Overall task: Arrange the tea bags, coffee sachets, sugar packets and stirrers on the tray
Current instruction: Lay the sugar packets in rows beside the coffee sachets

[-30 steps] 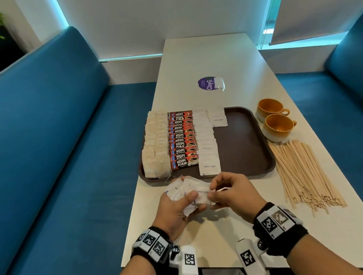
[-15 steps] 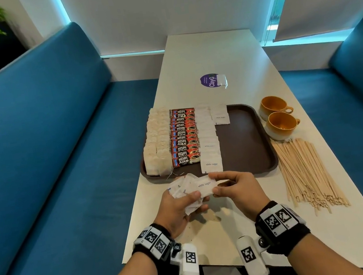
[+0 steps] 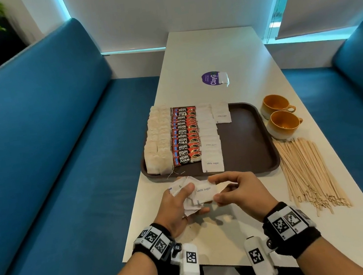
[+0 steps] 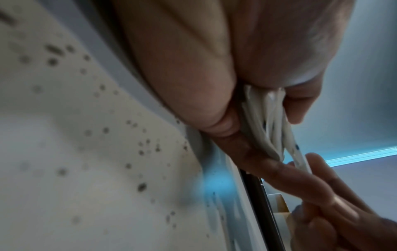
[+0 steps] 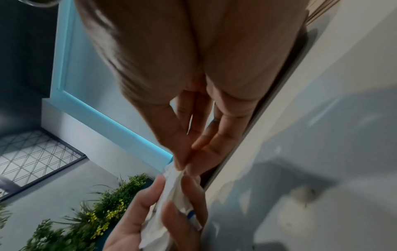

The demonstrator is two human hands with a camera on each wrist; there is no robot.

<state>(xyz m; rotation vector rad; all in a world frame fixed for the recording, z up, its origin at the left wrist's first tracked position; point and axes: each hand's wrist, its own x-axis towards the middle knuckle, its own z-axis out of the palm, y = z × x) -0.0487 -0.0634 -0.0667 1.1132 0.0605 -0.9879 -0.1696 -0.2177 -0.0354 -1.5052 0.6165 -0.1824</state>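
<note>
the left hand is curled around a loose bunch of sugar packets, just off the near edge of the tray, at about 6 o'clock from it. the right hand pinches one sugar packet at the top of that bunch, thumb and finger clamped on its right edge. both hands are just above the table.

on the tray, the tea bags sit in rows at 9 o'clock. the coffee sachets are lined up right beside them. more white sugar packets run in a row next to the coffee, and a few sit at 12 o'clock. the right part of the tray is bare brown.

the stirrers lie in a flat pile on the table at 4 o'clock from the tray. two orange cups stand at 2 o'clock, just beside the tray. a purple round sticker is far back at 12 o'clock.
</note>
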